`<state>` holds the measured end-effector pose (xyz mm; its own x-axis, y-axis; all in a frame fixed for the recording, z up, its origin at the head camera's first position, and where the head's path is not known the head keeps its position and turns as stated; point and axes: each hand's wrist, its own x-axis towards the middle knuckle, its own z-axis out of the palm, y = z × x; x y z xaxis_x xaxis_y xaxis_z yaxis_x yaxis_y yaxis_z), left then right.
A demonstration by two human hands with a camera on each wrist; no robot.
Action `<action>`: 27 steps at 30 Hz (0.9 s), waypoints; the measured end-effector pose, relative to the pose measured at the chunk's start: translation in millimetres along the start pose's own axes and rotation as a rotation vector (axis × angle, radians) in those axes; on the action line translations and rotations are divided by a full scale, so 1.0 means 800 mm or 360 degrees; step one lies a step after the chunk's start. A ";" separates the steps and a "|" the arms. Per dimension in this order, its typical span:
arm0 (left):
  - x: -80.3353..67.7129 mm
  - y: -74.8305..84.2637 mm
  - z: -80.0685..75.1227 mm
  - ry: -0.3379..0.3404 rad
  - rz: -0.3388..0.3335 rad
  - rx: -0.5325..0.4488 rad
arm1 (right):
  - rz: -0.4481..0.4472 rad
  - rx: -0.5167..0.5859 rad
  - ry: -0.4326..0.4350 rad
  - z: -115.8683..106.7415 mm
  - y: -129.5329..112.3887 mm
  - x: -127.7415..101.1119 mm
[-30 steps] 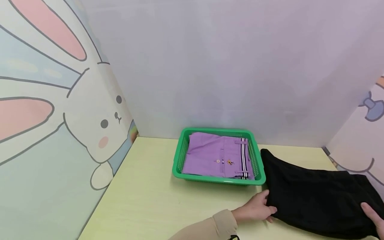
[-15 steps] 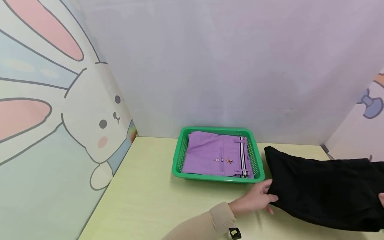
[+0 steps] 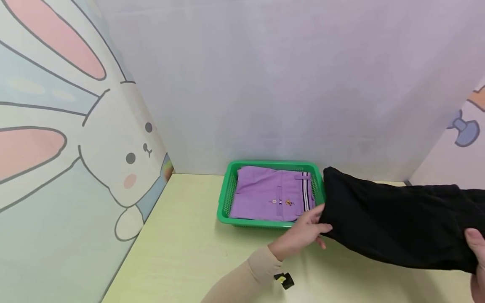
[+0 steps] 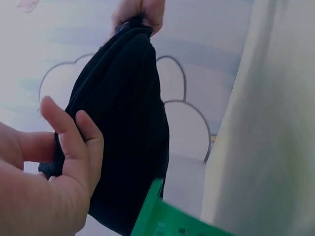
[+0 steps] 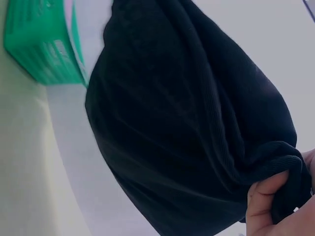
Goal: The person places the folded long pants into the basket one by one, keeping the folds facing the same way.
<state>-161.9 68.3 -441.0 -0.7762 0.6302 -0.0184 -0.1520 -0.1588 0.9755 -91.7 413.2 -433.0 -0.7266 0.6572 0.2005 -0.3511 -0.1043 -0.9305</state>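
1. The head view is showing the left hand (image 3: 303, 235) pinching the near left edge of a folded black garment (image 3: 394, 219), thumb on top and fingers tucked under the cloth. The right hand (image 3: 477, 252) is sitting at the frame's right edge, its grip curling round the garment's other end. The garment is hanging stretched between both hands, lifted above the pale yellow worktop (image 3: 182, 248), with its left corner overlapping the right rim of a green basket (image 3: 224, 202). A folded purple garment (image 3: 265, 193) is lying inside that basket. A beige sleeve (image 3: 242, 282) is covering the left forearm. A panel with a cartoon rabbit (image 3: 125, 160) is standing to the left.

2. The left wrist view is showing the left hand's fingers (image 4: 78, 142) curling round the black garment (image 4: 123, 123), pinching it, with the green basket's rim (image 4: 157, 219) just below. The right hand (image 4: 140, 12) is gripping the far end.

3. The right wrist view is showing the right hand's fingers (image 5: 268, 201) clamping a bunched fold of the black garment (image 5: 187, 123); the green basket (image 5: 42, 46) is lying beyond it.
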 end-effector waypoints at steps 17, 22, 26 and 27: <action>-0.039 0.030 -0.092 0.0227 0.0177 0.0030 | 0.0043 0.0562 0.0023 0.117 0.009 -0.042; -0.052 0.033 -0.118 0.0309 0.0210 0.0090 | 0.0178 0.0378 0.0026 0.144 0.021 -0.051; -0.065 0.035 -0.139 0.0425 0.0236 0.0138 | 0.0274 0.0132 -0.0087 0.166 0.031 -0.052; -0.069 0.035 -0.145 0.0443 0.0241 0.0150 | 0.0284 0.0063 -0.0124 0.171 0.034 -0.053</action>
<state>-193.8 -59.0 -438.0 -0.9249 0.3711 0.0823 0.0255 -0.1555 0.9875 -151.2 280.6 -424.8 -0.8223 0.5662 0.0579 -0.2343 -0.2441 -0.9410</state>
